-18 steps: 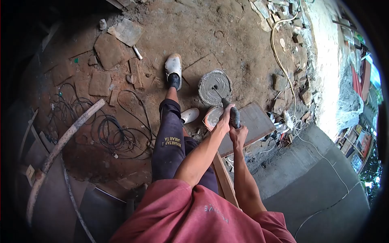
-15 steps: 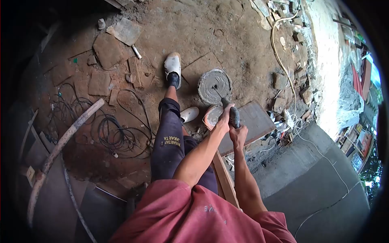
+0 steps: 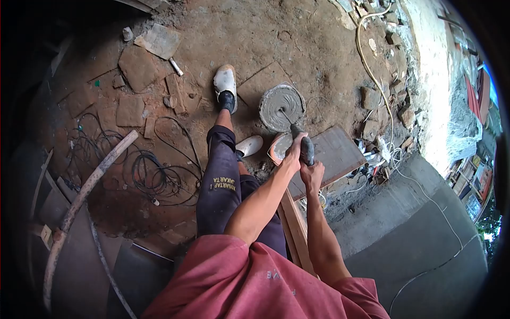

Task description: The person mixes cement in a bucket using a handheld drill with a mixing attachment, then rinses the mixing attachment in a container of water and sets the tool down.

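Both of my hands are closed around a dark power drill (image 3: 306, 152) fitted with a mixing rod. My left hand (image 3: 292, 154) grips the drill's body near its front. Behind it, my right hand (image 3: 313, 172) is wrapped round the rear handle. The thin rod (image 3: 287, 116) runs down at a slant into grey wet mortar (image 3: 273, 101), which shows swirl ridges around it. A round bucket (image 3: 304, 112) holds the mortar, its rim smeared grey. The rod's lower end is hidden in the mix. Close by my left hand sits a smaller orange-rimmed container (image 3: 273, 151) with grey material.
A flat board (image 3: 334, 157) lies right of the drill. Black cable (image 3: 146, 173) is coiled on the dirt at left, near a long pole (image 3: 87, 189). A pale hose (image 3: 366, 58) runs along rubble by the right wall. My white shoes (image 3: 225, 80) stand left of the bucket.
The swirl pattern in the mortar has changed, and the rod has shifted slightly in the bucket. Both hands keep their grip on the drill. The view has tilted slightly.
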A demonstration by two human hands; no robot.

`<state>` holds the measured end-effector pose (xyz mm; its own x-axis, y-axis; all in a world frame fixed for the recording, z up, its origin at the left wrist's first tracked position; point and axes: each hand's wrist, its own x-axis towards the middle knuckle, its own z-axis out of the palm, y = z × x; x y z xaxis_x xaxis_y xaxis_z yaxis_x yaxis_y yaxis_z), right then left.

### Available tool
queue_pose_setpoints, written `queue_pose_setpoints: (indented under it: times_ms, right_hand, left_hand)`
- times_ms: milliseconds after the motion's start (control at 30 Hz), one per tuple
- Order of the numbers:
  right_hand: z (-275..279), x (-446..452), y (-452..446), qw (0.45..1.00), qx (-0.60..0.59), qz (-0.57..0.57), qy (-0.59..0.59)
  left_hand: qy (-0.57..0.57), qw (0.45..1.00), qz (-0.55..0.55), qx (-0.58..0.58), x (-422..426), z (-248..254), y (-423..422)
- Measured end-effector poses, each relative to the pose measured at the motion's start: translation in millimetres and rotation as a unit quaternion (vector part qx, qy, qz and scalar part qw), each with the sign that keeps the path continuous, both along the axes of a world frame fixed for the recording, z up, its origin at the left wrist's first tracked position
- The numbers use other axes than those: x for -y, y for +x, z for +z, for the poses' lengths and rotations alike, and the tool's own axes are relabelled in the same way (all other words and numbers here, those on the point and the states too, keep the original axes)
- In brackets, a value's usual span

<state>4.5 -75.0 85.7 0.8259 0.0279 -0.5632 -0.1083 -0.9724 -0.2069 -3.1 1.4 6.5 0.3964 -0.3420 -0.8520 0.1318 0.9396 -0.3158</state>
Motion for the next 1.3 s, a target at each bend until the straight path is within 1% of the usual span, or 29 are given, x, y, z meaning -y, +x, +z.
queue_pose_setpoints:
  times_ms: [67, 100, 167, 233, 367, 467, 600, 667, 867, 1000, 1067, 1167, 1300]
  right_hand:
    - [-4, 4, -3, 0.999, 0.031, 0.021, 0.019]
    - [-3, 3, -2, 0.999, 0.031, 0.02, 0.019]
    - [-1, 2, 1, 1.0, -0.01, 0.002, 0.016]
    - [1, 0, 0, 1.0, -0.012, -0.006, 0.014]
    - [3, -3, 0, 1.0, -0.008, -0.014, 0.018]
    - [2, -3, -2, 1.0, -0.005, -0.015, 0.019]
    - [-1, 1, -3, 1.0, -0.001, -0.013, 0.022]
    - [-1, 0, -2, 0.999, -0.007, -0.028, 0.024]
    - [2, -3, -1, 0.999, -0.002, -0.028, 0.029]
    - [0, -3, -4, 0.999, 0.002, -0.025, 0.031]
    - [2, -7, -5, 0.999, -0.001, -0.035, 0.033]
    - [2, -6, -4, 0.999, 0.0, -0.026, 0.028]
    - [-1, -4, -5, 1.0, -0.001, -0.018, 0.019]
  left_hand:
    - [0.003, 1.0, 0.007, 0.023, 0, -1, -2]
    - [0.003, 1.0, 0.007, 0.022, -2, 2, -1]
    - [-0.006, 1.0, 0.003, -0.015, -6, 9, 2]
    - [-0.008, 1.0, 0.005, -0.007, -5, 7, 1]
    - [-0.019, 1.0, 0.004, 0.02, -7, 7, -1]
    - [-0.004, 1.0, 0.002, 0.005, -7, 10, -1]
    - [-0.006, 1.0, 0.001, 0.014, -8, 11, 0]
    - [0.001, 1.0, 0.005, -0.005, -10, 15, 3]
    - [0.011, 1.0, 0.0, 0.007, -7, 9, 4]
    - [-0.003, 1.0, -0.005, 0.006, -11, 10, 2]
    - [-0.011, 1.0, -0.008, 0.024, -13, 10, 0]
    - [-0.007, 1.0, -0.011, -0.007, -12, 13, 3]
    - [-0.009, 1.0, -0.016, -0.007, -12, 11, 3]
